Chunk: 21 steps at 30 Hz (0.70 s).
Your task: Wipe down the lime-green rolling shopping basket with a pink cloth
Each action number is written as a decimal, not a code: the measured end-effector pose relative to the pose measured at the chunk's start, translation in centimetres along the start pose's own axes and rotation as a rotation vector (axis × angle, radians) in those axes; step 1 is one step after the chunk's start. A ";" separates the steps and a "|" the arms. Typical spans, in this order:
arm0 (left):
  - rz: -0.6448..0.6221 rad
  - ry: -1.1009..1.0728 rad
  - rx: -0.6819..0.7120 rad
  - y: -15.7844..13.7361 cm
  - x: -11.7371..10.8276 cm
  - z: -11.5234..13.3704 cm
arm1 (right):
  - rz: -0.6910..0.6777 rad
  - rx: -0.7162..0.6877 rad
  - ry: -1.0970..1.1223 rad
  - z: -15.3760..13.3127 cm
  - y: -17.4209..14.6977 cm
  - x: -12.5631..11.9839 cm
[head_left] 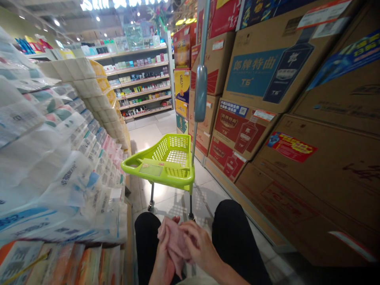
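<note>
A crumpled pink cloth (177, 242) is bunched between both hands, low in the view between my black-clad knees. My left hand (164, 253) closes round its left side, the cloth rising above the fingers. From the right, my right hand (198, 242) pinches the cloth with bent fingers. A loose corner hangs down between the hands. Just beyond the knees stands a lime-green shopping cart (157, 168) on thin wheeled legs, apart from both hands.
Plastic-wrapped tissue packs (71, 174) are stacked along the left. Cardboard liquor cartons (255, 71) form a wall on the right. A metal pole with a grey-blue grip (200, 95) rises beside the cart. Shelves of small goods (142, 79) stand at the back.
</note>
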<state>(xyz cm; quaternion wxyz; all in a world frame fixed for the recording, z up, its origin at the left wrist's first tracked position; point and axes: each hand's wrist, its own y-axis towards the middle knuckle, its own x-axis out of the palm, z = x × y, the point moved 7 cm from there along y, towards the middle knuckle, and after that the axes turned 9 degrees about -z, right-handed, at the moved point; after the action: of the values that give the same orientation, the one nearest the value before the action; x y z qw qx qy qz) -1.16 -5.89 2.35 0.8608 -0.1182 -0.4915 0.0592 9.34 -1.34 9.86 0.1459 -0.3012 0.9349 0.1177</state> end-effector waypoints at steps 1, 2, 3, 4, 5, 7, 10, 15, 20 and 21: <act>-0.034 -0.018 -0.012 0.0 0.6 0.2 | 0.079 0.057 0.007 1.0 0.2 -1.0; -0.072 -0.024 -0.020 0.1 1.3 0.5 | 0.114 0.129 0.031 2.1 0.3 -1.7; -0.106 -0.006 -0.020 0.1 1.9 0.8 | 0.082 0.204 0.088 3.3 0.5 -1.8; -0.131 0.041 -0.008 0.2 2.4 1.1 | -0.014 0.267 0.186 4.2 0.5 -1.3; -0.144 0.116 0.010 0.4 2.7 1.5 | -0.146 0.310 0.317 4.6 0.4 -0.4; -0.151 0.333 0.048 0.8 3.3 2.2 | -0.358 0.332 0.602 4.2 -0.1 1.0; -0.148 0.764 0.218 1.6 5.2 4.8 | -0.276 0.275 0.846 2.8 -0.2 -0.1; 0.005 1.437 0.890 2.1 11.6 14.4 | 0.362 0.187 0.790 2.1 1.5 -8.1; 0.370 2.090 1.027 7.0 13.6 21.7 | 0.776 0.117 0.451 0.2 3.8 -15.9; 0.346 2.178 0.986 8.4 13.5 22.1 | 0.828 0.130 0.429 0.0 4.4 -16.8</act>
<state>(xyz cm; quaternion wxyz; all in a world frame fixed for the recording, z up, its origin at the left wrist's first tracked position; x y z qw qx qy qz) -13.15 8.35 22.14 0.7571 0.1709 0.5894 0.2241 19.74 10.98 16.26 -0.0913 0.0894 0.9909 0.0423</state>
